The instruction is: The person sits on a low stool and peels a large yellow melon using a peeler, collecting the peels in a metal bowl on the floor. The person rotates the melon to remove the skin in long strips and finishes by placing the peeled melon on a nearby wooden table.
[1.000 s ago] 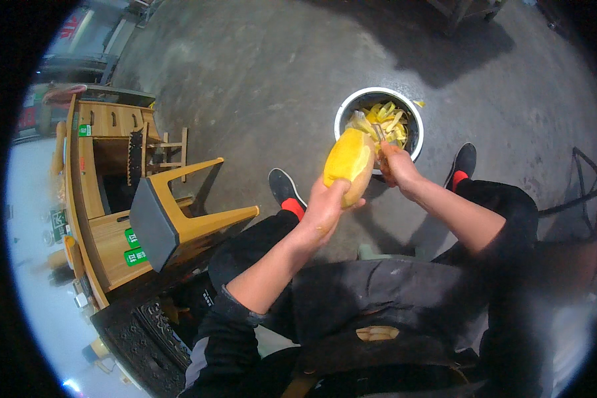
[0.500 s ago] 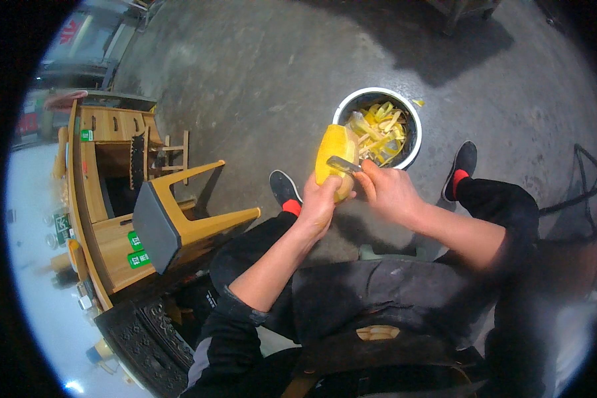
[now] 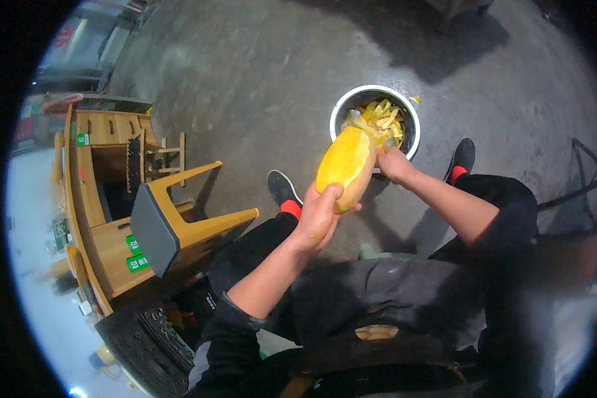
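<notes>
My left hand (image 3: 322, 219) is closed round the lower end of an oblong squash (image 3: 343, 162), its thumb lying on the bright yellow peeled flesh; a band of paler tan shows along the right side. My right hand (image 3: 393, 166) is curled just right of the squash's upper half, on the peeler seen in earlier frames, now mostly hidden. Beyond both hands a round white-rimmed basin (image 3: 375, 89) on the concrete floor holds yellow peelings (image 3: 385, 116), partly covered by the squash.
At my left are a yellow-legged stool with a grey seat (image 3: 154, 225), a wooden cabinet (image 3: 99, 132) and a dark carved piece (image 3: 146, 338). A black metal frame (image 3: 580, 179) stands at the right, and dark furniture legs (image 3: 448, 16) at the top. My feet flank the basin.
Half a second ago the peeler's blade lay across the squash near my left thumb; my right hand has since moved up and right, off its face. The squash has shifted slightly.
</notes>
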### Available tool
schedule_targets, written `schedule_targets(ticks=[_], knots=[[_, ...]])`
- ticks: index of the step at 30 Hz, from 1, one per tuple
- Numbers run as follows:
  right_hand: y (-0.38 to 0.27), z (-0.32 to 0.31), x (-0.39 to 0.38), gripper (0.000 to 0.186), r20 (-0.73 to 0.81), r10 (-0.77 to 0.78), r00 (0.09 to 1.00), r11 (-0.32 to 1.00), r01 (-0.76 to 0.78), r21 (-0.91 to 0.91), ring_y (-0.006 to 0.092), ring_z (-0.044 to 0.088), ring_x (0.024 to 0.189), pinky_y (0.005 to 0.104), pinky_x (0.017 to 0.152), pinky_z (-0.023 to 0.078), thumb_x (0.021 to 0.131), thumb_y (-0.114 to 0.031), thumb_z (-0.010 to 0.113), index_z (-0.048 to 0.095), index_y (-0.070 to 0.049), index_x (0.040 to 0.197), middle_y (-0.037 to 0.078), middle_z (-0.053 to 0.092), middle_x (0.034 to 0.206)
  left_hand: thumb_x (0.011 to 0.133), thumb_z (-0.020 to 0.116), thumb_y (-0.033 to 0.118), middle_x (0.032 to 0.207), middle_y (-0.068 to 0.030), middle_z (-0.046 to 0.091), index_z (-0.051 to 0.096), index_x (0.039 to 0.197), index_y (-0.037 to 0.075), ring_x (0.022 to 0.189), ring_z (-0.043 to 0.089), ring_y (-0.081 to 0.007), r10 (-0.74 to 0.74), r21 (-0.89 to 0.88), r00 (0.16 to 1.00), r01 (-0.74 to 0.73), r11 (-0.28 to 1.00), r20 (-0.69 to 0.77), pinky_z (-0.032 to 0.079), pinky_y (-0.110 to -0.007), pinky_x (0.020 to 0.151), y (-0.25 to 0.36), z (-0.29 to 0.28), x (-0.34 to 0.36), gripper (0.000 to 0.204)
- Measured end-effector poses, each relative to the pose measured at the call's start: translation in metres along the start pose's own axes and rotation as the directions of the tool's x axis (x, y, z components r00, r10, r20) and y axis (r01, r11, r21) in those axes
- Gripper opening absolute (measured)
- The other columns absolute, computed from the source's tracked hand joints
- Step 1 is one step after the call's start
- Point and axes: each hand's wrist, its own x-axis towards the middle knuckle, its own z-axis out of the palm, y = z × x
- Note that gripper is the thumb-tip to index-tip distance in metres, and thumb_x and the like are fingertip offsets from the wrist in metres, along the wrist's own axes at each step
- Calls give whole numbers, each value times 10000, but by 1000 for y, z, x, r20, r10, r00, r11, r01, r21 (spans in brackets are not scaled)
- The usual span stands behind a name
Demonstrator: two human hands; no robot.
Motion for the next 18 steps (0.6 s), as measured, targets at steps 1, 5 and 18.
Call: schedule_targets(ticks=[1,5,18], knots=[[-2,0,-3,566,10,32,999,993,-33,114,453,726,941,529,838,549,1118,-414,384,693,55,1041,264,747,940,1012,460,141,1422,-146,587,441,1501,15,1205,636,-264,29,-18,999,-28,999,25,608,-443,920,0,-2,1,505],[-16,10,-41,465,-207,-118,971,951,171,259,448,688,742,520,683,534,1120,-381,433,643,16,999,275,704,848,1019,465,150,1394,-137,606,458,1491,19,1183,645,-250,19,24,999,-18,1000,-40,615,-434,893,-3,-10,12,490],[-24,-9,-81,244,-232,-677,698,733,612,-297,485,693,709,583,628,553,1062,-286,600,633,-49,1013,243,693,744,1028,564,186,1300,-120,640,500,1446,-5,1109,675,-226,47,108,994,-37,993,-95,640,-406,847,-4,-8,16,464]])
